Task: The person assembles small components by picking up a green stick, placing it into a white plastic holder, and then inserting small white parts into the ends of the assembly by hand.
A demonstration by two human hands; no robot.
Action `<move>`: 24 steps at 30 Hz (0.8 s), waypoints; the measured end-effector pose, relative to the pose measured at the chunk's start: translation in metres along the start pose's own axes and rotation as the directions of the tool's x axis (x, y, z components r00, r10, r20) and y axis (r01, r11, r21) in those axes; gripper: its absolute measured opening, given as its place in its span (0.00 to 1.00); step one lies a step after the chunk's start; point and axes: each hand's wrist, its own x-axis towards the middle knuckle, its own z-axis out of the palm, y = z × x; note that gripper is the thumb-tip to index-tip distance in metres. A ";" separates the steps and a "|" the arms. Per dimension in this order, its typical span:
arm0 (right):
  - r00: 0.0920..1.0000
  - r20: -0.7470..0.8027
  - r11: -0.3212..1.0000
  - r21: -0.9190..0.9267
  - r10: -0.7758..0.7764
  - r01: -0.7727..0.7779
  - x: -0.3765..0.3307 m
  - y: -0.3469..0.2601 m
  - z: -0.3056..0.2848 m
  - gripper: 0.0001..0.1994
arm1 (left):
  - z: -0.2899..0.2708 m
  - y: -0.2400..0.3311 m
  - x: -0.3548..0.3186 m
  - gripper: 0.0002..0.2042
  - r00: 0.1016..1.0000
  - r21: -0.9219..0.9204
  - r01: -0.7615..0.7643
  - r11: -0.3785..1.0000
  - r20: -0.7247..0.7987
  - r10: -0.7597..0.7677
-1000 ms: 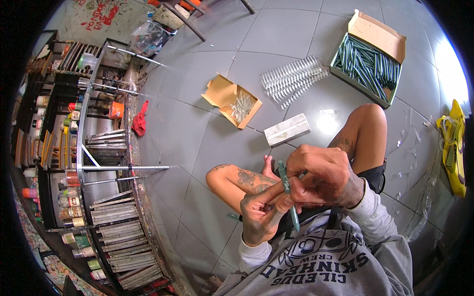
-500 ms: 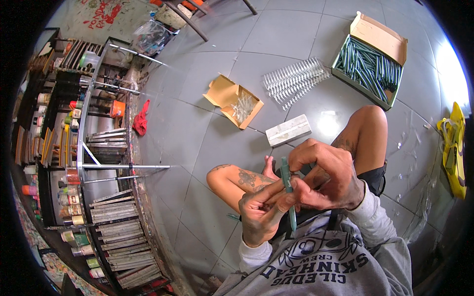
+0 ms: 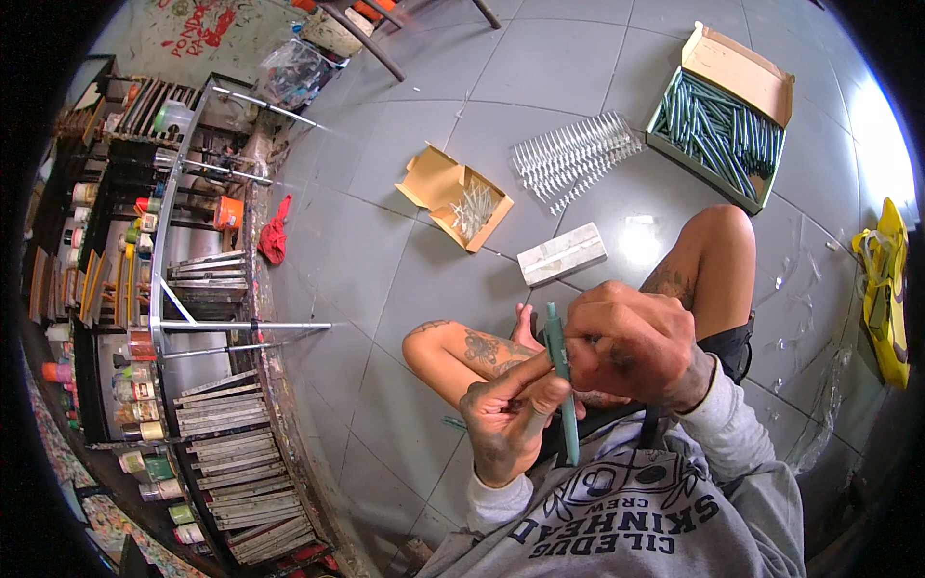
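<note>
Holding a slim teal-green plastic pen (image 3: 560, 385) upright in front of my chest, seated on the grey tiled floor (image 3: 385, 270) with one knee up. My left hand (image 3: 506, 429) is curled around the lower barrel, thumb and forefinger pinching it near the middle; my right hand (image 3: 631, 352) is closed over the upper part, fingers bunched at the top end, so I can't see what they're doing there. Risk as I judge it: both grips sit close together on a thin barrel, so a twist or push off-axis could slip the pen out or pop a small part loose, and anything dropped would land between my legs, hard to find. Around me, all out of arm's way: an open cardboard box packed with matching teal pen barrels (image 3: 723, 130) sits far right, a bundle of clear plastic sticks (image 3: 573, 159) lies spread on the tiles just left of it, a small open tan carton holding thin clear pieces (image 3: 461, 197) is further left, and a pale rectangular block (image 3: 562, 254) lies nearest, just ahead of my knee. A metal shelving rack crowded with jars and stacked trays (image 3: 145, 318) fills the left side; a yellow object (image 3: 886, 289) lies at the right edge. Nothing blocks the hands.
</note>
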 end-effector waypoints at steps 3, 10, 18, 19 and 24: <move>0.999 0.004 0.999 -0.035 -0.038 0.038 -0.001 0.003 0.002 0.14 | -0.001 0.002 -0.001 0.14 0.998 -0.040 0.061 0.997 -0.018 -0.061; 0.996 0.034 0.993 -0.086 -0.082 0.085 0.001 0.003 0.004 0.13 | -0.007 -0.007 0.009 0.15 0.995 0.004 -0.064 0.998 -0.078 0.064; 0.987 0.053 0.983 -0.095 -0.153 0.157 0.004 0.002 0.004 0.10 | -0.012 0.009 0.029 0.13 0.972 0.159 -0.233 0.959 0.015 0.234; 0.982 0.085 0.981 -0.075 -0.170 0.176 0.005 0.003 0.001 0.09 | -0.013 0.009 0.028 0.13 0.972 0.197 -0.231 0.953 0.015 0.233; 0.975 0.140 0.976 -0.106 -0.172 0.188 0.006 -0.001 -0.002 0.09 | 0.002 0.009 0.028 0.14 0.973 0.063 -0.209 0.976 -0.084 0.214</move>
